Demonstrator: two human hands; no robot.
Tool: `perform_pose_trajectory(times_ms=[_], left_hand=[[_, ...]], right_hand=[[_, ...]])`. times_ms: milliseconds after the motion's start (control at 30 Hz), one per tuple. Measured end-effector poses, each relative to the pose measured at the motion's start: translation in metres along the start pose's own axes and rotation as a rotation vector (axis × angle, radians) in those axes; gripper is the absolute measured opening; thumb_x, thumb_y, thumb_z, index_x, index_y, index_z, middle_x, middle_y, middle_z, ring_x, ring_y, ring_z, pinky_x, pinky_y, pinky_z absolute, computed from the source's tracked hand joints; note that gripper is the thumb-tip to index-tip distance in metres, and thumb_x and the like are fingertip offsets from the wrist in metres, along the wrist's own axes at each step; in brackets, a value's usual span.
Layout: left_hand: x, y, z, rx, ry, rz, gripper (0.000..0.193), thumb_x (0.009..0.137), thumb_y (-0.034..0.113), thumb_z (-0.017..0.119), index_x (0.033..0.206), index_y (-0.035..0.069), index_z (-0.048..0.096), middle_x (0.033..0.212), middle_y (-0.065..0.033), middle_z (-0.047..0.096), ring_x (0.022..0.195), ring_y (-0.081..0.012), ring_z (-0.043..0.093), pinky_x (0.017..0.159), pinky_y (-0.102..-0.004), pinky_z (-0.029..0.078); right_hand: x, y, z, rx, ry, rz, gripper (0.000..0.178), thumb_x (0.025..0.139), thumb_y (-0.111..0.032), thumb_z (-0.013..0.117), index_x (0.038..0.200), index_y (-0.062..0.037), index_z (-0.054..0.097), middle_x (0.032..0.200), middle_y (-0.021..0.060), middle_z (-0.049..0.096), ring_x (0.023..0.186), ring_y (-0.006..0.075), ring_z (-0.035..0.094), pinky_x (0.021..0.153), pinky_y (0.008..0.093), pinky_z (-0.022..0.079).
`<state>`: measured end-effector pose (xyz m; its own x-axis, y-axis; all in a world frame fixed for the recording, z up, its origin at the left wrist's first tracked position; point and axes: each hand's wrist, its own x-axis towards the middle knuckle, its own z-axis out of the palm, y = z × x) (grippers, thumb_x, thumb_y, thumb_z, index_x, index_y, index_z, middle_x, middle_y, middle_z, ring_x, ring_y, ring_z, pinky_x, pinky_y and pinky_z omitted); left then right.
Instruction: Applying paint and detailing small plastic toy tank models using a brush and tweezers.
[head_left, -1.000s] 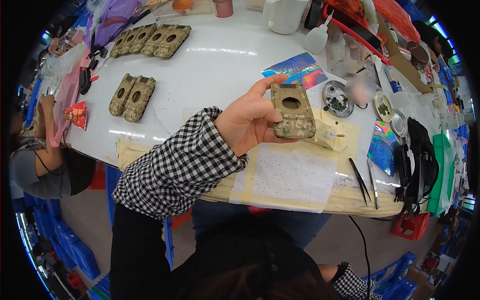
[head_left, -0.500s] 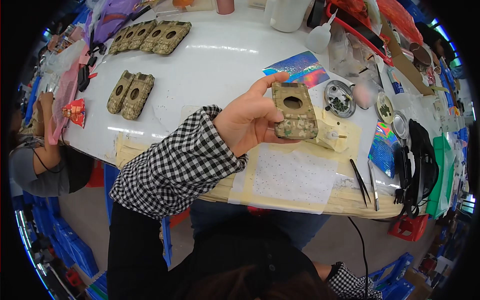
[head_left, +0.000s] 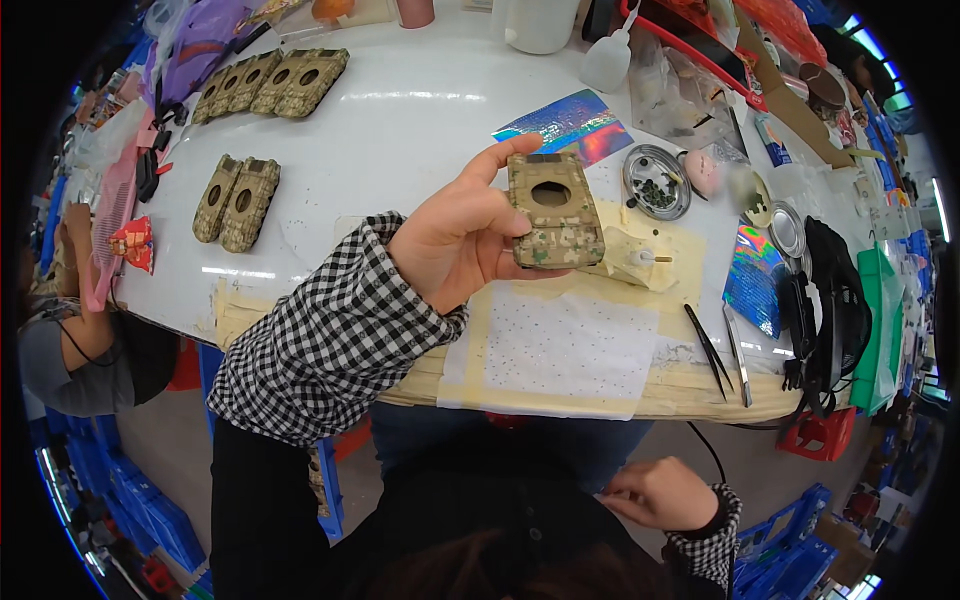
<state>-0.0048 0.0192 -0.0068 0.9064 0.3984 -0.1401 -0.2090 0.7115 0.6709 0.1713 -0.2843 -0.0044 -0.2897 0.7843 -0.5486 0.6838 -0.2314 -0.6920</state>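
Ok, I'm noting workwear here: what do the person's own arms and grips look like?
The left grip and right grip are gloveless. The left sleeve and right sleeve are black-and-white checked; the left has a ruffled cuff and meets plain black fabric above.

The camouflage shell (head_left: 560, 222) partly hides the left hand (head_left: 455, 232); the picture's edge crops a jug (head_left: 537, 24).

Small-parts workshop; white worktable (head_left: 370, 130), tweezers (head_left: 697, 325), several matching camouflage model hulls (head_left: 556, 222)

No lettering, numbers, brands or signs legible in view.
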Motion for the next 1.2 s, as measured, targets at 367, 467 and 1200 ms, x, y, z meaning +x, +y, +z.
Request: perform_pose_trajectory(times_ms=[367,467,1200], left_hand=[[-0.001,0.003,0.005,0.008,0.016,-0.015,0.074,0.080,0.006,0.048,0.146,0.011,0.016,0.137,-0.0278,0.040,0.120,-0.0446,0.050,0.093,-0.0420,0.053],[0.000,0.002,0.000,0.022,0.011,-0.009,0.072,0.081,0.006,0.048,0.146,0.011,0.016,0.136,-0.0276,0.040,0.120,-0.0445,0.050,0.093,-0.0423,0.053],[-0.001,0.000,0.004,0.043,0.056,-0.029,0.069,0.082,0.008,0.046,0.146,0.011,0.019,0.135,-0.0260,0.042,0.117,-0.0428,0.053,0.091,-0.0416,0.053]], right_hand=[[0.021,0.022,-0.035,-0.678,1.279,0.221,0.022,0.080,-0.004,0.068,0.102,0.0009,0.064,0.102,0.0128,0.061,0.095,0.0298,0.055,0.080,0.0375,0.044],[0.030,0.025,-0.034,-0.598,1.279,0.197,0.017,0.082,-0.003,0.066,0.098,0.0013,0.063,0.098,0.0130,0.061,0.089,0.0307,0.055,0.077,0.0388,0.044],[0.081,-0.033,-0.129,0.010,1.585,-0.791,0.052,0.101,-0.048,0.031,0.071,-0.0061,0.039,0.067,0.0027,0.038,0.062,0.0136,0.035,0.062,0.0302,0.032]])
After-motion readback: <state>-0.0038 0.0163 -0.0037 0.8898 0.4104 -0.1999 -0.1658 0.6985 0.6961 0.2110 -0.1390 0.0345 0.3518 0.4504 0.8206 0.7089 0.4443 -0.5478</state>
